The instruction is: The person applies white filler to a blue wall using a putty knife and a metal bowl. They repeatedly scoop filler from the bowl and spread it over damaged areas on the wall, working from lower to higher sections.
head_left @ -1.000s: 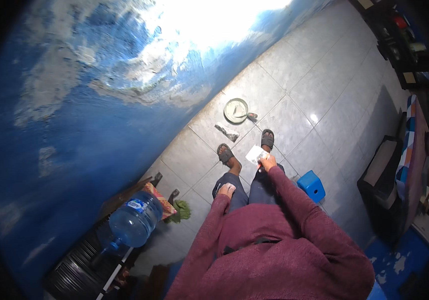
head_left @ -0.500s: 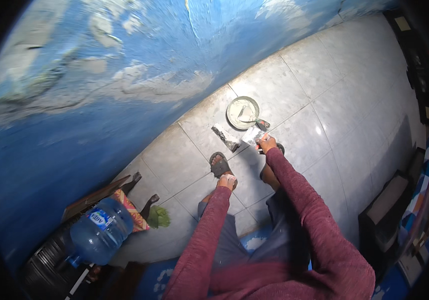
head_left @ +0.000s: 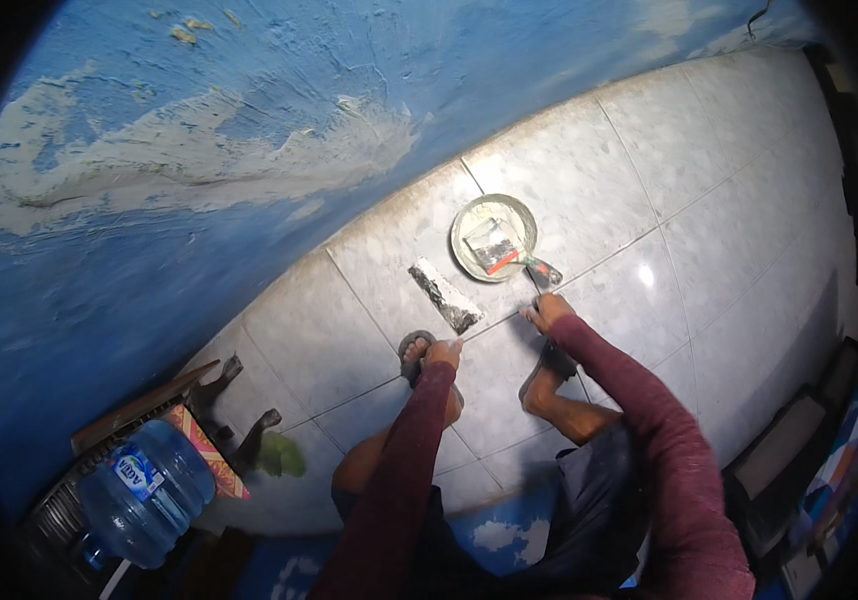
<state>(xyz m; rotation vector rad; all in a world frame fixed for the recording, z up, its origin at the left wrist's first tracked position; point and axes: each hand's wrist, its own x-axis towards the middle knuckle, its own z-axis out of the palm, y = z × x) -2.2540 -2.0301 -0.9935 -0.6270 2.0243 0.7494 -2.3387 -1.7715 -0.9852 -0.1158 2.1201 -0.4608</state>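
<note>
A round pan (head_left: 458, 257) of pale paste stands on the tiled floor ahead of me. A scraper with a wide, smeared blade and a red edge (head_left: 494, 247) lies in it. The dark handle of a putty knife (head_left: 546, 273) sticks out over the rim. My right hand (head_left: 551, 312) is just below that handle, empty, fingers loosely apart. Left of the pan, a flat white blade (head_left: 446, 295) with dark smears lies on the floor. Near its lower end, by my left foot, my left hand (head_left: 442, 354) is empty with fingers partly spread.
A blue wall (head_left: 279, 190) with rough pale patches runs along the far left. At lower left are a large water bottle (head_left: 149, 490), a wooden chair (head_left: 234, 400) and a green leaf (head_left: 281, 455). Dark furniture (head_left: 784, 440) stands along the right. My sandalled feet (head_left: 414, 352) are between.
My right hand has let go of the scraper, which now lies in the pan. My left hand has moved up toward the white blade on the floor. The view has shifted.
</note>
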